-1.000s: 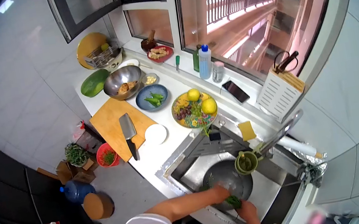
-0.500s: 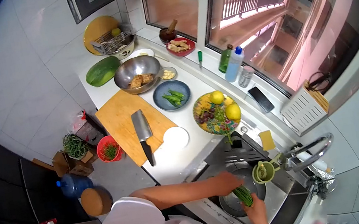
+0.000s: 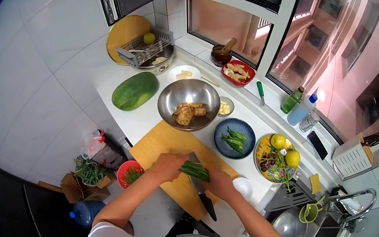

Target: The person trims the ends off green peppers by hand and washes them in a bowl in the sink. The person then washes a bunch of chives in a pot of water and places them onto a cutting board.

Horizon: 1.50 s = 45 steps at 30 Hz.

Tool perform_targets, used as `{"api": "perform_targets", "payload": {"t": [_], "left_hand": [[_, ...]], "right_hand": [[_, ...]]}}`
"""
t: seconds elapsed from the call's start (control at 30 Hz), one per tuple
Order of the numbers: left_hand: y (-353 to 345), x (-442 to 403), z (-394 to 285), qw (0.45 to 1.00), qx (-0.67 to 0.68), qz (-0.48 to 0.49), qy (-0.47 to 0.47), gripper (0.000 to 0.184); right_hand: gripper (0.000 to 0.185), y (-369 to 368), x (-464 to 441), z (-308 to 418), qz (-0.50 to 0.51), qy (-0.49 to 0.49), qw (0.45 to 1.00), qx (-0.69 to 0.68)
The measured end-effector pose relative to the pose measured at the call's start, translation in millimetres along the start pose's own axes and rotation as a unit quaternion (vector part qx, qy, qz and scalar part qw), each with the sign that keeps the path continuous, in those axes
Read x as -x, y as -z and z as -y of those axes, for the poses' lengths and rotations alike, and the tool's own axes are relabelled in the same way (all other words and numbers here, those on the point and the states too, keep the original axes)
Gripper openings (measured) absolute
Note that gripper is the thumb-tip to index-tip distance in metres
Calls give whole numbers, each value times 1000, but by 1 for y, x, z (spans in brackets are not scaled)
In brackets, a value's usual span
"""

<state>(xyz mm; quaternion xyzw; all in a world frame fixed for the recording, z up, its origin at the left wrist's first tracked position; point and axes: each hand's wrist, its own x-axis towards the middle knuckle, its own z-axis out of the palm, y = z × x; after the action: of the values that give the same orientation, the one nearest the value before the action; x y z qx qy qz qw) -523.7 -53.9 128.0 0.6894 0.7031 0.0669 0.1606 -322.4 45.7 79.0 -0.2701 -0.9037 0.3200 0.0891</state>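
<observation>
My left hand (image 3: 168, 166) and my right hand (image 3: 220, 183) hold a bunch of thin green stalks (image 3: 194, 171) between them, one at each end, fingers closed. The bunch is above the wooden cutting board (image 3: 156, 143). Beneath it lies a cleaver, its blade partly covered and its black handle (image 3: 207, 207) pointing toward me. Beside my right hand is a small white round dish (image 3: 243, 188), partly hidden. A blue plate (image 3: 222, 153) with green pods stands beyond the board.
A steel bowl (image 3: 169, 114) with browned pieces, a large green melon (image 3: 134, 91) and a small glass dish (image 3: 230, 105) stand farther back. To the right are a patterned fruit plate (image 3: 260, 149) and the sink with a metal basin (image 3: 287, 232). Bottles (image 3: 292, 100) line the sill.
Both hands have moved left from the sink to the cutting board, carrying the bunch of green stalks. The camera view has shifted, and the basin is left in the sink.
</observation>
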Motion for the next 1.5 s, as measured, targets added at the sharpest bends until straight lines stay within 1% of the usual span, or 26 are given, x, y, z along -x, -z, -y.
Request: {"api": "perform_targets", "payload": {"t": [0.03, 0.07, 0.13, 0.17, 0.2, 0.23, 0.27, 0.3, 0.33, 0.37, 0.4, 0.47, 0.53, 0.57, 0.63, 0.67, 0.73, 0.77, 0.8, 0.87, 1.03, 1.13, 1.23, 1.3, 1.43, 1.5], "left_hand": [[-7, -1, 26, 999, 5, -48, -3, 50], [-9, -1, 43, 999, 9, -47, -7, 50], [-14, -3, 72, 997, 2, -8, 73, 50], [-26, -5, 91, 998, 4, -8, 70, 50], [-44, -7, 110, 998, -5, -44, 51, 54], [-49, -8, 119, 996, -15, -81, 33, 59], [-55, -9, 127, 996, -13, -83, 29, 59], [-56, -8, 127, 997, -28, -70, 31, 64], [-54, -7, 127, 997, -42, -57, 33, 69], [-50, -7, 126, 998, -26, -17, 54, 73], [-53, -8, 128, 998, -22, -17, 51, 73], [-64, -4, 130, 997, -60, -11, 57, 75], [-70, -2, 125, 994, -88, -10, 66, 77], [-70, -3, 123, 990, -118, -9, 76, 79], [-63, -2, 119, 991, -104, -5, 87, 79], [-59, -2, 117, 991, -90, 0, 97, 78], [-61, -1, 117, 990, -99, 10, 99, 78], [-62, -1, 118, 989, -107, 23, 100, 77], [-64, 0, 118, 989, -108, 22, 103, 77], [-67, 0, 121, 992, -62, -14, 105, 76], [-69, 1, 123, 993, -42, -46, 105, 76], [-68, 2, 123, 992, -31, -50, 107, 75], [-65, 3, 121, 993, -17, -51, 108, 74], [-66, 4, 119, 993, -10, -50, 111, 74], [-68, 4, 122, 993, -10, -61, 105, 75], [-71, 4, 122, 993, -8, -64, 101, 76]], "right_hand": [[34, -11, -19, 4, -2, -3, 1000, 3], [36, -21, -35, 8, 16, -12, 1000, 9], [38, -38, -56, 6, 35, -25, 999, 17], [41, -45, -66, 2, 39, 7, 997, 59], [45, -49, -74, 0, 42, 41, 993, 103], [45, -50, -78, -1, 39, 40, 993, 105], [41, -51, -77, -3, -9, 98, 986, 132], [36, -49, -76, -5, -55, 156, 974, 158], [36, -34, -82, 5, -52, 153, 973, 162], [30, -17, -90, 14, -11, 124, 981, 146], [24, 2, -101, 29, 29, 93, 987, 129], [12, 34, -129, 53, -55, 63, 996, 29], [25, 50, -172, 55, -76, 99, 992, 8], [25, 49, -195, 49, -78, 102, 992, 9], [51, 31, -241, 22, -51, 118, 966, 223], [51, 26, -256, 15, -53, 120, 966, 223], [83, 15, -286, 1, 91, 99, 954, 267], [100, 0, -303, -15, 102, 92, 953, 270], [100, -3, -312, -17, 101, 95, 953, 270], [103, -8, -334, -23, 198, 48, 929, 309], [99, 5, -335, -14, 223, 63, 924, 303], [92, 10, -323, -17, 192, 73, 932, 300], [83, 13, -321, -24, 204, 137, 921, 301], [75, 17, -322, -26, 207, 178, 898, 346], [68, 8, -326, -36, 175, 179, 891, 378], [63, -2, -324, -40, 171, 159, 916, 326]]}}
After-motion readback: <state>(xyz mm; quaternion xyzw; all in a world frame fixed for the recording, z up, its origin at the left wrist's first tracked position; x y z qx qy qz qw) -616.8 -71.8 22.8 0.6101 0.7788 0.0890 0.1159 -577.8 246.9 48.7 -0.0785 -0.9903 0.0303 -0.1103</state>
